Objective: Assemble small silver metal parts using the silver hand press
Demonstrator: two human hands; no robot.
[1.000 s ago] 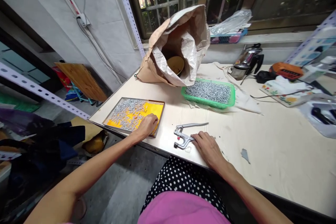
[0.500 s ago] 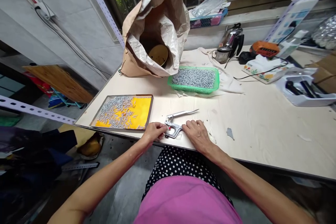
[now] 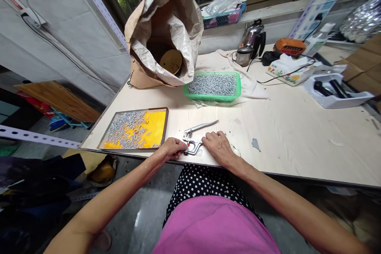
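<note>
A pair of silver snap pliers (image 3: 195,145) with a red tip lies near the table's front edge, its upper handle raised at an angle. My left hand (image 3: 174,147) is at the jaw end, thumb and fingertips pinched together beside the red tip. Whatever those fingertips hold is too small to make out. The fingers of my right hand (image 3: 218,147) curl over the right end of the pliers' lower frame. To the left, a shallow tray (image 3: 164,127) with a yellow lining carries many small silver metal pins. More such pieces fill a green plastic basket (image 3: 212,98) behind the pliers.
An open paper sack (image 3: 139,73) stands at the back left with a round container inside. A metal kettle (image 3: 253,39), an orange battery pack (image 3: 288,47) and a white bin (image 3: 342,101) of dark-handled tools sit at the back right. A grey scrap (image 3: 255,144) lies right of my right hand.
The camera view has shifted slightly, so the table items appear further left. Both hands keep their places at the pliers, and the raised handle looks unchanged.
</note>
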